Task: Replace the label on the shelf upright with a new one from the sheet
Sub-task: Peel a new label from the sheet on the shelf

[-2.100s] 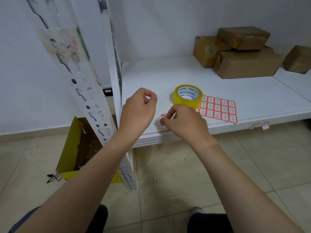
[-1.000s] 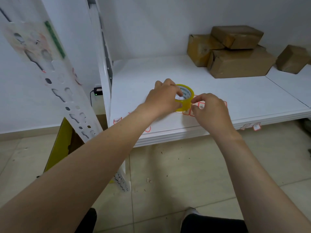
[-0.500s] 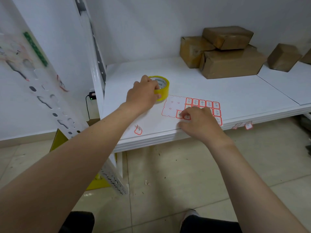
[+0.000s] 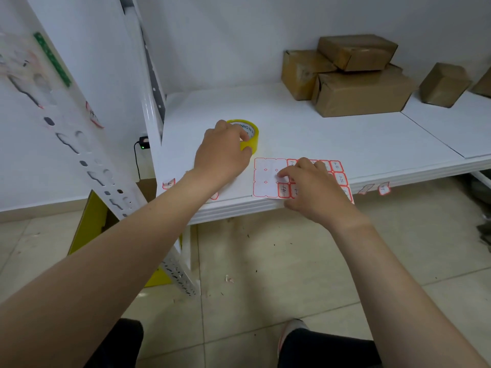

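Note:
A sheet of red-bordered labels [image 4: 268,179] lies at the front of the white shelf [image 4: 332,139]; its left part is peeled bare. My right hand [image 4: 318,195] rests on the sheet, fingertips curled onto a label at the edge of the bare part. My left hand [image 4: 221,158] grips a yellow tape roll [image 4: 251,135] standing just behind and left of the sheet. The perforated white shelf upright [image 4: 87,150] leans at the left and carries a torn red-edged label [image 4: 93,118]. Loose peeled labels [image 4: 168,183] lie on the shelf's front left corner.
Brown cardboard boxes [image 4: 358,94] are stacked at the back right of the shelf. Two small labels [image 4: 384,188] hang from the shelf's front edge. A yellow open box [image 4: 87,227] sits on the tiled floor behind the upright. A plug with a green light [image 4: 143,143] is on the wall.
My left hand took hold of the tape roll and slid it off the sheet, back and to the left. My right hand came down onto the label sheet.

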A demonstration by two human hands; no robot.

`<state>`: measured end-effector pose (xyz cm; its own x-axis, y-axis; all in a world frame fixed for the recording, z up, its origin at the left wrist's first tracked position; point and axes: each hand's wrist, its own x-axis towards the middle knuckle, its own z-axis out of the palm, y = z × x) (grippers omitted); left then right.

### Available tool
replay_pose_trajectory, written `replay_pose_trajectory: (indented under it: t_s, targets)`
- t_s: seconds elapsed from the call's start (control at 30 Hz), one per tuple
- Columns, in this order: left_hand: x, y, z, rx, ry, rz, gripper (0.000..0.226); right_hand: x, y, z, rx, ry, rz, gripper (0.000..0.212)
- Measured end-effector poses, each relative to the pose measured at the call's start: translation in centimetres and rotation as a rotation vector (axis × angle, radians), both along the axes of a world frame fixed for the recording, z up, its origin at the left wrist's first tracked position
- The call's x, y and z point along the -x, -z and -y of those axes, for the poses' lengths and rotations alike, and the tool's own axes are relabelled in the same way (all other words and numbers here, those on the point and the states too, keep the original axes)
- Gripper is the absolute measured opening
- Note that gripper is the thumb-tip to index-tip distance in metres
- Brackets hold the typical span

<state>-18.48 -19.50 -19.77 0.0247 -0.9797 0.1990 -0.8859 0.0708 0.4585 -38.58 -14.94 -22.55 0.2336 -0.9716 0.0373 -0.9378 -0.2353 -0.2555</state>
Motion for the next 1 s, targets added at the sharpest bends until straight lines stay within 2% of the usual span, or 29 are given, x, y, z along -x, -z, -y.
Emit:
replay_pose_trajectory:
  t_s: [0.13, 0.2, 0.27, 0.43, 0.53, 0.63, 0.77, 0.9, 1.0]
  targets:
    - [0.6, -1.0, -2.6, -0.030, 0.005, -0.136, 0.016, 0.5, 0.0, -0.4, 0.126, -0.001, 0.103, 0.027]
    - [0.8, -1.3, -3.2, -0.081, -0.019, -0.193, 0.020, 0.7, -0.1, -0.6, 0.212, 0.029, 0.158, 0.011]
    - [0.6, -1.5, -3.3, -0.161, -0.053, -0.288, 0.029, 0.7, -0.6, -0.7, 0.308, 0.079, 0.218, 0.007]
    - [1.4, -3.0, -3.9, -0.627, -0.077, -0.795, 0.056, 0.2, -2.0, -0.7, 0.573, 0.157, 0.332, 0.001]
    - [1.6, -3.7, -3.7, -0.774, -0.050, -1.093, 0.071, 0.1, -2.1, -0.6, 0.712, 0.102, 0.299, 0.005]
    - [1.8, -4.0, -3.6, -0.759, -0.037, -1.209, 0.066, 0.0, -1.9, -0.5, 0.767, 0.047, 0.294, 0.004]
    - [2.2, -3.2, -3.3, -0.563, -0.055, -1.245, 0.031, 0.0, -1.7, -0.2, 0.681, -0.015, 0.310, 0.006]
    - [2.5, -2.9, -3.0, -0.498, -0.051, -1.279, 0.010, -0.2, -1.5, 0.1, 0.573, -0.068, 0.514, 0.020]
    - [2.7, -3.1, -2.9, -0.475, -0.048, -1.280, 0.008, -0.1, -1.5, 0.6, 0.514, -0.033, 0.621, 0.025]
